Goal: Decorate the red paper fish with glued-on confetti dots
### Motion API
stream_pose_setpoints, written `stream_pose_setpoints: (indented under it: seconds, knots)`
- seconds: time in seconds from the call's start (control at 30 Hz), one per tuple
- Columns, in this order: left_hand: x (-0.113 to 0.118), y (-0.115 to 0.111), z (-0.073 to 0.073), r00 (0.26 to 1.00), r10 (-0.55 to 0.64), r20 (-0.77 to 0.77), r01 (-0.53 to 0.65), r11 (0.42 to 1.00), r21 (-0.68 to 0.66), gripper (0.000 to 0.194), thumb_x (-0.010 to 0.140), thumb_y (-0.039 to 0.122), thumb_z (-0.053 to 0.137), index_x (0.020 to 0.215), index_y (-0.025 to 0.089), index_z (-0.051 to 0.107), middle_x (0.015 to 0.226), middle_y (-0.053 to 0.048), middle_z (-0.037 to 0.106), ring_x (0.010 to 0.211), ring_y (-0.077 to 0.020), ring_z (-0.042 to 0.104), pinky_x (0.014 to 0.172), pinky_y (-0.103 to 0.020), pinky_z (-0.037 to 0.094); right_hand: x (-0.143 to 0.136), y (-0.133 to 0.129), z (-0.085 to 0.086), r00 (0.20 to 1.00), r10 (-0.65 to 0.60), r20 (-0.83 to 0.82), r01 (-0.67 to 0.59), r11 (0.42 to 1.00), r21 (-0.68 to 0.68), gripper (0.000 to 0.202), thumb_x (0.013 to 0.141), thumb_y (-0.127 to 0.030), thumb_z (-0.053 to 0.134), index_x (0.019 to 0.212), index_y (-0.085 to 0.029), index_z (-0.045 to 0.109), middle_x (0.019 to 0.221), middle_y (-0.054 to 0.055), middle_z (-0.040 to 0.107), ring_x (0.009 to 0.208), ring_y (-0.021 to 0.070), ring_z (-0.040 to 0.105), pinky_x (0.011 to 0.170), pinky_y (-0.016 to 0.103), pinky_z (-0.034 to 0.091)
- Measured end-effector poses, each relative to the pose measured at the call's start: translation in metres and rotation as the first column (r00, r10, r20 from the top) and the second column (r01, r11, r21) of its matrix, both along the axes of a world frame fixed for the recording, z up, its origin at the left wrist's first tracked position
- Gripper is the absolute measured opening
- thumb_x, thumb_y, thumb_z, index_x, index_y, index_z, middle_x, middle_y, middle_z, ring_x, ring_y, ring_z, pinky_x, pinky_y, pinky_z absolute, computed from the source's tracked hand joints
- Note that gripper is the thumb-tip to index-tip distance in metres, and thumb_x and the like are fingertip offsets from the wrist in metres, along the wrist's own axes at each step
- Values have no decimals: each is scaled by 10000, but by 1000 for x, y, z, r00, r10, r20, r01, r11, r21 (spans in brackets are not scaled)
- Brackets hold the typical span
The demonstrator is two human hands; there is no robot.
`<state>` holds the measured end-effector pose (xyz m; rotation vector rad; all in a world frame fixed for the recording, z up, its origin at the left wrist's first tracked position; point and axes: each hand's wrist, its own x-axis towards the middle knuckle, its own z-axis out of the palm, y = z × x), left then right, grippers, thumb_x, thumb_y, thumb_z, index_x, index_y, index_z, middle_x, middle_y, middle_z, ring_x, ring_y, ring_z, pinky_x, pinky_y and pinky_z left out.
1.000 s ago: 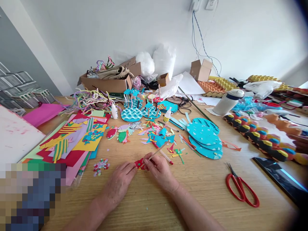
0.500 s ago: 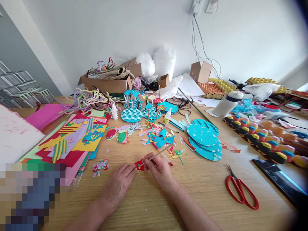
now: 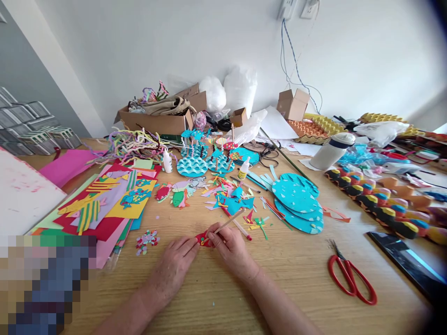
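Note:
On the table in front of me lies a small red paper fish (image 3: 202, 239) with yellow and green dots. My left hand (image 3: 178, 258) holds its left end down, fingers together and fingertips on the paper; the thumb is hidden. From the right, my right hand (image 3: 228, 246) pinches a thin wooden stick (image 3: 230, 220), its lower end at the fish and its upper end pointing up and right. The right fingers cover part of the fish. A pile of small coloured paper dots (image 3: 147, 242) lies left of my left hand. Beyond the hands are paper scraps (image 3: 234, 200).
Red-handled scissors (image 3: 351, 274) and a black tablet-like slab (image 3: 401, 260) lie at right. Blue discs (image 3: 296, 200), glue bottles (image 3: 167, 161) and cut fish (image 3: 179, 193) stand or lie farther back. Coloured sheets (image 3: 115, 223) are stacked at left. A white bottle (image 3: 330, 153) leans at back right.
The stick in my right hand has tilted a little, its upper end shifting left. Both hands stay at the red fish. The whole view has shifted slightly.

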<state>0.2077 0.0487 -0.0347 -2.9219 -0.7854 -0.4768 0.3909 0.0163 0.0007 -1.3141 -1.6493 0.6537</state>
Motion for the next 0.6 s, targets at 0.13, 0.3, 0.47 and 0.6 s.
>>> stream_pose_setpoints:
  seconds: [0.13, 0.3, 0.47, 0.6]
  knots:
    - [0, 0, 1, 1000, -12, -1, 12, 1000, -4, 361, 843, 35, 324, 1087, 150, 564, 1076, -64, 622, 986, -205, 538, 821, -350, 461, 0, 0, 1, 1000, -6, -15, 6, 1000, -2, 159, 852, -231, 449, 730, -192, 544, 628, 9, 578, 567, 128, 538, 537, 223, 408]
    - [-2, 1, -4, 1000, 14, -23, -15, 999, -41, 358, 850, 55, 344, 1113, 184, 550, 1100, -55, 616, 998, -206, 543, 817, -362, 463, 1, -1, 5, 998, -60, -31, 60, 998, 17, 168, 847, -244, 463, 710, -192, 546, 580, -2, 567, 546, 126, 534, 513, 219, 399]
    - [-3, 2, -5, 999, 10, -30, -11, 1000, -26, 384, 849, 46, 313, 1121, 186, 545, 1107, -53, 614, 1006, -198, 541, 830, -359, 462, 0, -1, 3, 1000, -11, -27, 11, 1000, 14, 168, 851, -240, 464, 721, -190, 557, 618, 7, 577, 565, 120, 530, 513, 214, 402]
    - [-2, 1, -4, 1000, 0, -30, 0, 1000, 1, 374, 841, 31, 318, 1105, 158, 550, 1093, -60, 621, 984, -212, 552, 805, -365, 470, -1, 0, 0, 1000, 4, -26, -3, 1000, 14, 160, 853, -242, 465, 735, -192, 561, 633, 9, 575, 577, 121, 527, 516, 215, 404]
